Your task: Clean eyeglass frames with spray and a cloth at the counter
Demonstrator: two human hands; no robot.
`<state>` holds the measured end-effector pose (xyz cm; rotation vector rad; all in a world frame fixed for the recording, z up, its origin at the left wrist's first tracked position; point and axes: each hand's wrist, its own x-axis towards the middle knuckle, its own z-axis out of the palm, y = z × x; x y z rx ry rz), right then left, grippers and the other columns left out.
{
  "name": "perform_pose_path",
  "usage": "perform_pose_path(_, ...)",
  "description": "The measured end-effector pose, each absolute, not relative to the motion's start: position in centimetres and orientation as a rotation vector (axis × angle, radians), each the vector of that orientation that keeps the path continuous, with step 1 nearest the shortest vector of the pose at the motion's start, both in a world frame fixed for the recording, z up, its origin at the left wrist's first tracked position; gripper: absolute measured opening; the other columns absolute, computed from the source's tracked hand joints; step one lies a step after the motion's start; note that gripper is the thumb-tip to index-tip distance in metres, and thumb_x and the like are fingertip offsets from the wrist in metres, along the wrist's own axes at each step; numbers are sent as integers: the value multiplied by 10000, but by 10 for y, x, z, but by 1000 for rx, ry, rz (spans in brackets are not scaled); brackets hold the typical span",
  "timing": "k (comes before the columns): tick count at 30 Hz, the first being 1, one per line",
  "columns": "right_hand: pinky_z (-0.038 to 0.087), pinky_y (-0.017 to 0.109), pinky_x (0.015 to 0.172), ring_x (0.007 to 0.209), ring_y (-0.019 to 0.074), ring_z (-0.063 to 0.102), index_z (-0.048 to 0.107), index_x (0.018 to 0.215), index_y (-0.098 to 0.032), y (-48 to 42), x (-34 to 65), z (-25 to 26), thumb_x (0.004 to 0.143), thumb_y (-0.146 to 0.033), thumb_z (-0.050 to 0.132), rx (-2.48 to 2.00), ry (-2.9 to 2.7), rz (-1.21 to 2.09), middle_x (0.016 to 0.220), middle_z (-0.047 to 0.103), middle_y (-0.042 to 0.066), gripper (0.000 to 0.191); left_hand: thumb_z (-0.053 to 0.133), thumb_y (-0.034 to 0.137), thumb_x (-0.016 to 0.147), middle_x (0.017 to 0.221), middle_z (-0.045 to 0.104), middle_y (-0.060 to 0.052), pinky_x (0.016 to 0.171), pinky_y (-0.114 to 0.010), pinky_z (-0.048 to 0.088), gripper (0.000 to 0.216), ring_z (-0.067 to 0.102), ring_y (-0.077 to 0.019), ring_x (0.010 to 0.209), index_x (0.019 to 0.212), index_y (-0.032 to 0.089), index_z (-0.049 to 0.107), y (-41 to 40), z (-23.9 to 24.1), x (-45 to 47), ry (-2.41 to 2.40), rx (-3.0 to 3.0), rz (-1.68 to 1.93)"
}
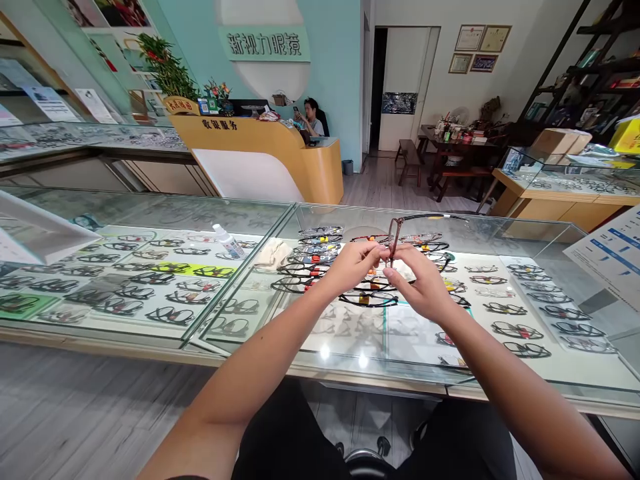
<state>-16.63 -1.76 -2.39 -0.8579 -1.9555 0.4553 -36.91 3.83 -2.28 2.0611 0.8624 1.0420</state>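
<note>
Above the glass counter, a pair of eyeglasses [395, 235] with a reddish-brown rim is held up on edge, one dark temple reaching out to the right. My left hand [356, 265] pinches its lower part from the left. From the right, my right hand [419, 280] grips the same frame, thumb and fingers closed round it. Rows of folded eyeglasses [369, 300] lie on the glass under and around both hands. A crumpled beige cloth [273, 254] rests to the left of them.
A white spray bottle [229, 241] stands on the left part of the glass display counter [320, 365]. More frames fill the case on both sides. A printed sign [610, 257] stands at the right. Behind the counter, a person [311, 120] sits at a wooden reception desk [320, 170].
</note>
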Motion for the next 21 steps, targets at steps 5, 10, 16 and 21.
perform_pose_path(5,533,545,1109,1285,356,676,734,1264,-353,-17,-166,-24,1074,-459,632,-877,-1966,445,1312,767,99,240,465,646,1084,671,527,-13,648,-327,328,601,484,-190,685,673,216,551,41,-20,-373,940,2266,1080)
perform_pose_path(10,540,543,1108,1301,357,677,736,1274,-357,-18,-165,-25,1075,-449,640,-862,-1984,434,1330,767,93,239,540,597,1064,705,597,-15,666,-327,349,534,519,-186,698,697,214,600,44,-21,-377,940,2224,1111)
perform_pose_path(16,544,530,1091,1310,343,680,696,1307,-356,-17,-165,-29,1092,-402,624,-844,-2025,348,1352,756,94,231,664,611,1001,778,701,-25,688,-320,405,462,584,-186,734,786,204,699,43,-21,-376,917,2080,1110)
perform_pose_path(21,543,546,1066,1254,340,694,676,1234,-332,-13,-162,-32,1088,-390,635,-841,-1996,287,1306,771,110,162,607,568,1046,831,683,-27,762,-333,439,415,586,-191,792,836,216,665,60,-6,-406,1028,2054,1478)
